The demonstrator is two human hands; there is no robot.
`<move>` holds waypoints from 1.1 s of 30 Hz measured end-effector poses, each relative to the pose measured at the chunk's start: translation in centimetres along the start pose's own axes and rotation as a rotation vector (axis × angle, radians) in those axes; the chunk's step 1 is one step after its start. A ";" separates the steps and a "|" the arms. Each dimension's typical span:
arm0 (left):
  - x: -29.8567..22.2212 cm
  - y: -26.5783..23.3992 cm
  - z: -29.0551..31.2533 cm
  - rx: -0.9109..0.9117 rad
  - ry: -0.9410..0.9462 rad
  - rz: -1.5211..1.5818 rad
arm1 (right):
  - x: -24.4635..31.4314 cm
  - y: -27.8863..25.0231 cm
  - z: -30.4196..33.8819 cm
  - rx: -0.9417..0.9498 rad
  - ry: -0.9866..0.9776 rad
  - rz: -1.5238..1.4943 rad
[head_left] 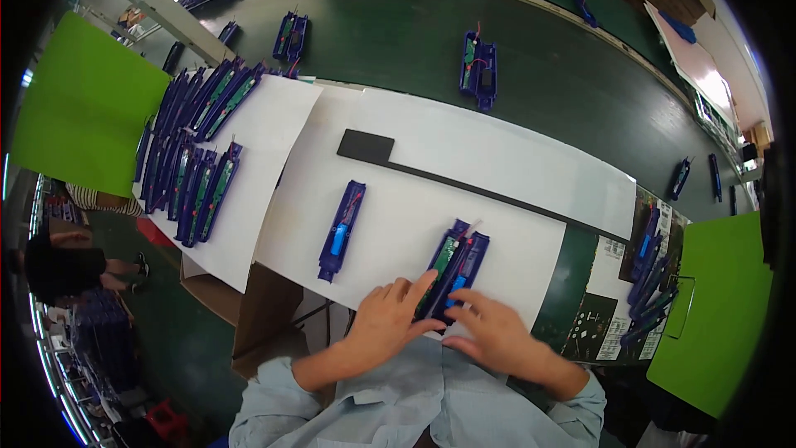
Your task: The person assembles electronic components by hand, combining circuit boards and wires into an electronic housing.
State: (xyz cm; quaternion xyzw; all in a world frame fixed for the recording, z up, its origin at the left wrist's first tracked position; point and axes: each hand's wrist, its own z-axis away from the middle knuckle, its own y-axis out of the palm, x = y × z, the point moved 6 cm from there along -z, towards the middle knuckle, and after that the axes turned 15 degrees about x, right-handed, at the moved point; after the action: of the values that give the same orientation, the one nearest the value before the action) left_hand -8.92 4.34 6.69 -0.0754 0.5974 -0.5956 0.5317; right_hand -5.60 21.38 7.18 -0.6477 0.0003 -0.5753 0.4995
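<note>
Across the far side, we find a long, dark green bench (373, 41) with a few dark blue plastic cases (487, 79) set well apart on it. Nearer to us, a broad white sheet (390, 207) covers the table. Upright bright green panels stand at both sides, the left panel (87, 108) and the right panel (713, 315). Beside the left one, a large pile of blue cases (191, 199) lies in two rows; a smaller pile (643, 290) sits beside the right one. A thin black strip (365, 145) with a wider left end slants across the sheet.

At the near edge, our left hand (390, 315) and right hand (493, 332) flank a two-part case (474, 257). The left fingers reach along its left side, thumb spread away; the right fingers are bent and parted from the thumb, over its near right end. We cannot tell how firmly either touches it. The case shows a narrow green circuit board (445, 257). To its left, well apart, lies a single case half (327, 264) holding a small light blue block (339, 239).
</note>
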 end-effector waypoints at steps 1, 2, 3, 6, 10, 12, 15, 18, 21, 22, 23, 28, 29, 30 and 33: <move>0.4 -0.7 -0.1 0.072 -0.022 -0.008 | -0.4 -1.4 -0.8 -0.046 0.036 -0.137; 1.5 -2.0 -0.5 0.018 0.008 0.022 | -1.4 -3.1 -2.1 -0.093 0.075 -0.268; 2.9 -3.1 -1.1 -0.037 0.032 0.050 | -2.0 -5.1 -4.0 -0.189 0.075 -0.232; 7.2 -9.2 -6.5 -0.314 0.132 -0.132 | -3.6 -10.0 -11.1 -0.438 -0.066 -0.125; 13.6 -12.1 -12.0 -0.389 0.077 -0.164 | -6.8 -9.0 -21.3 -0.367 -0.067 -0.060; 16.2 -11.2 -13.6 -0.201 -0.035 -0.136 | -7.7 -7.2 -24.2 -0.328 0.003 0.152; 17.5 -11.2 -13.8 -0.199 -0.038 -0.017 | -8.4 -5.9 -25.9 -0.296 0.068 0.333; 17.7 -11.5 -13.6 -0.263 0.013 -0.048 | -9.5 -6.5 -26.7 -0.290 0.114 0.148; 17.7 -11.1 -13.6 -0.267 -0.001 -0.049 | -10.3 -6.8 -26.9 -0.293 0.180 -0.035; 17.5 -11.0 -13.7 -0.263 0.008 -0.051 | -10.3 -6.9 -26.8 -0.315 0.194 -0.059; 17.5 -10.9 -13.6 -0.271 -0.007 -0.065 | -10.2 -6.7 -26.7 -0.320 0.200 -0.061; 17.1 -10.2 -13.3 -0.276 0.001 -0.075 | -6.6 -7.6 -22.3 -0.477 -0.009 -0.236; 16.7 -10.2 -12.5 -0.349 0.025 -0.098 | -5.5 -8.2 -20.0 -0.474 0.023 -0.230; 16.1 -10.5 -11.7 -0.432 0.036 -0.125 | -4.8 -9.0 -17.7 -0.463 0.042 -0.222; 9.3 -9.5 -6.3 -0.575 0.157 -0.070 | -5.8 -9.0 -8.8 -0.484 0.119 -0.508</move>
State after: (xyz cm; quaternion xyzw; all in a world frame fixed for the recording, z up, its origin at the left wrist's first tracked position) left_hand -22.52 -1.07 7.39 -0.1971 0.7779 -0.4240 0.4197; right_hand -19.30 23.52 7.21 -0.6919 0.0046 -0.7013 0.1715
